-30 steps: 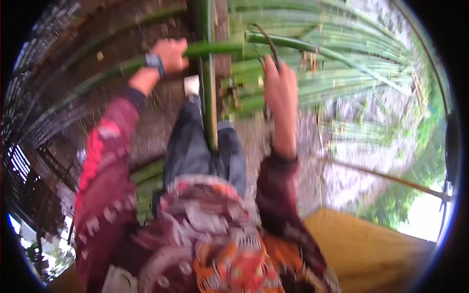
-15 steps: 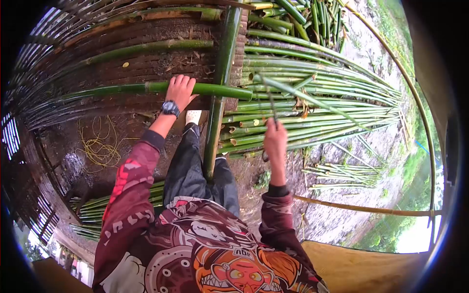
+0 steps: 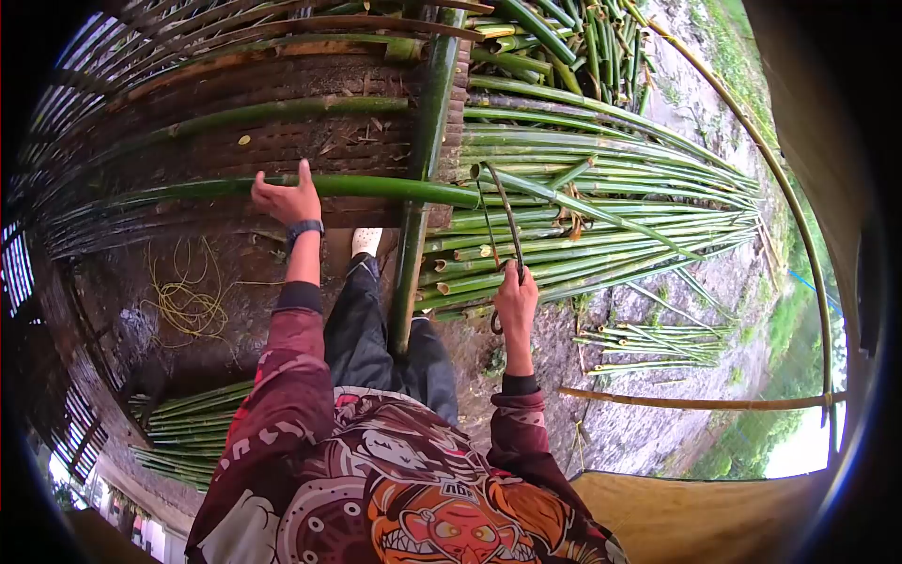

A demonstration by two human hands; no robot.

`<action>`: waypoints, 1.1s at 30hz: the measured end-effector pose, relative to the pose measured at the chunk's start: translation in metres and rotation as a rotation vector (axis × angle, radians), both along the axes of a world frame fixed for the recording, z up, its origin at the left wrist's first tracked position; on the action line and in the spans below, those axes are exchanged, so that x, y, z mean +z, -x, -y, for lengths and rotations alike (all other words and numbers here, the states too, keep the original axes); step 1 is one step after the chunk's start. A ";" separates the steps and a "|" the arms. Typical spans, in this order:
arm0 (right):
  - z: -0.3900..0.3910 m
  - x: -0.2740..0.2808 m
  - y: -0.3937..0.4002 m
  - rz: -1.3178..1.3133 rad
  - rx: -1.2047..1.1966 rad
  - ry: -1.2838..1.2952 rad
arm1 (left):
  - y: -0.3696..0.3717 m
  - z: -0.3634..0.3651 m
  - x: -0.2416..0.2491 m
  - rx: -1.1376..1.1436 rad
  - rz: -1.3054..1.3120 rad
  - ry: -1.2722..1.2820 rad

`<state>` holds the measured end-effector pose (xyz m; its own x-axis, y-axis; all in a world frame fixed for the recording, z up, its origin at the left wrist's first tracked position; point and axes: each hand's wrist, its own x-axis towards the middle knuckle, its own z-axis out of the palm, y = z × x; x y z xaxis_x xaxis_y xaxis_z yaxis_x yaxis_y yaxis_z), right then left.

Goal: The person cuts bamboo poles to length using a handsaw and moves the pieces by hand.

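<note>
Green bamboo pole (image 3: 390, 187) runs from the left edge of the frame to just right of the upper centre, where its cut end lies past a thick bamboo bar (image 3: 432, 122) that it crosses. The left hand (image 3: 289, 199) is at this pole, left of centre, fingers spread wide with 1 pointing up and others toward the left; whether the palm presses on the pole, I cannot tell. A dark wristwatch (image 3: 305, 227) sits on that wrist.

Right of centre, the right hand (image 3: 516, 296) has its fingers curled tightly around the handle of a saw (image 3: 512, 214) with a bent frame and thin blade. The saw stands nearly upright in the frame, just beside the pole's cut end, its tip close to the open end of a loose bamboo pole (image 3: 601, 209).

Below and around that loose pole, a broad row of cut bamboo (image 3: 620, 146) fans to the right, with a heap of shorter lengths (image 3: 601, 47) at the top. A brown slatted platform (image 3: 329, 70) fills the upper left; yellow cord (image 3: 193, 299) lies tangled on the ground at mid-left. More bamboo (image 3: 197, 428) lies at lower left, and a tan sheet (image 3: 676, 512) spans the lower right.
</note>
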<state>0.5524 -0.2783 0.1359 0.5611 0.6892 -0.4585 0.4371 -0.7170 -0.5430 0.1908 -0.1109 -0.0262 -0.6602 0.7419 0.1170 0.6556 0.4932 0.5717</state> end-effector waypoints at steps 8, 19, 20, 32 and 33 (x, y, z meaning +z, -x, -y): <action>0.058 -0.039 -0.080 0.380 0.202 0.059 | 0.067 -0.032 -0.090 0.765 0.338 0.132; 0.173 -0.050 -0.153 0.328 0.387 0.218 | 0.096 0.040 0.153 0.629 1.472 -0.775; 0.180 -0.054 -0.156 0.324 0.385 0.175 | 0.101 0.059 0.192 0.542 1.558 -0.798; 0.159 -0.152 -0.255 0.337 0.734 0.386 | 0.098 0.224 0.379 0.423 1.658 -1.170; 0.146 -0.160 -0.259 0.105 0.382 0.432 | 0.102 0.237 0.386 0.417 1.647 -1.193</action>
